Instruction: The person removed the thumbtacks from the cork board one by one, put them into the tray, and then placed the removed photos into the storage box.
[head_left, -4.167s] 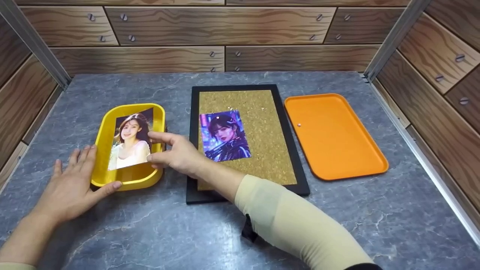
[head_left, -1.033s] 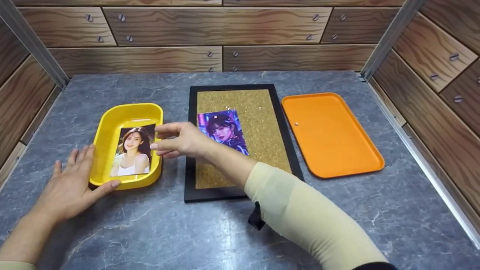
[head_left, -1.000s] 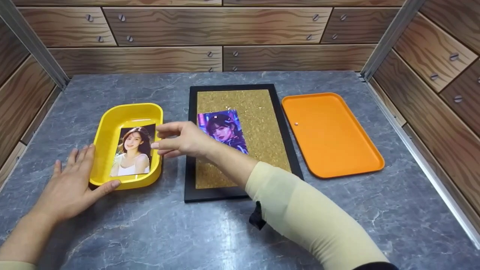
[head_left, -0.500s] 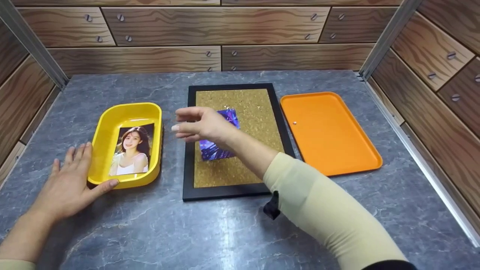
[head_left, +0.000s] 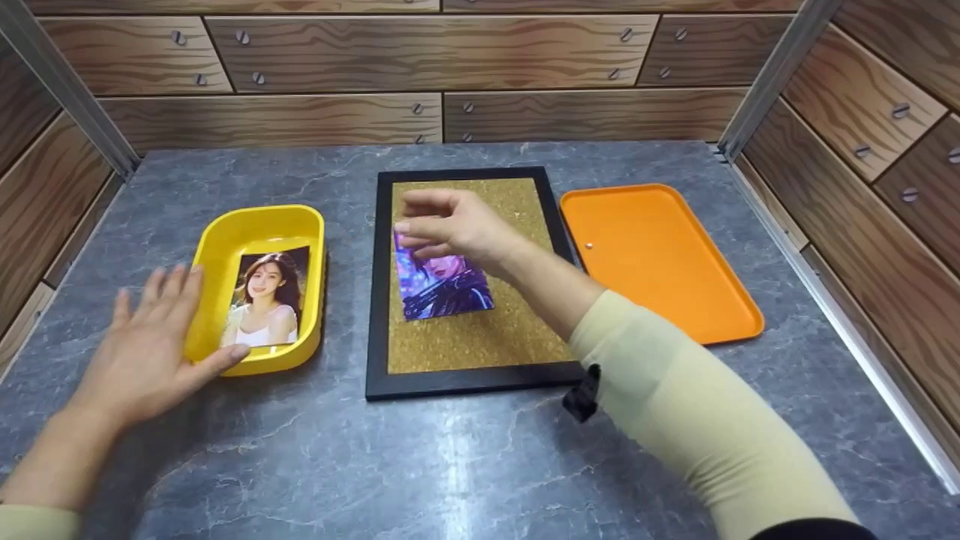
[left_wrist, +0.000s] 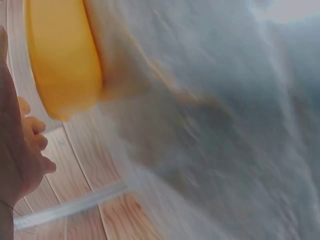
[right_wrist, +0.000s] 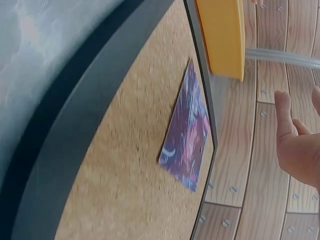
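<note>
The right hand [head_left: 461,229] is above the cork board [head_left: 480,345], holding nothing, its fingers loosely bent and parted from the thumb; beneath it lies the purple picture [head_left: 450,294], partly hidden. The left hand [head_left: 154,352] spreads straight fingers, gripping nothing; at its fingertips and thumb is the yellow box [head_left: 289,362], contact unclear. Inside that, to the left hand's right, lies the portrait photo [head_left: 268,300]. The orange tray [head_left: 660,259] is right of the right hand.
</note>
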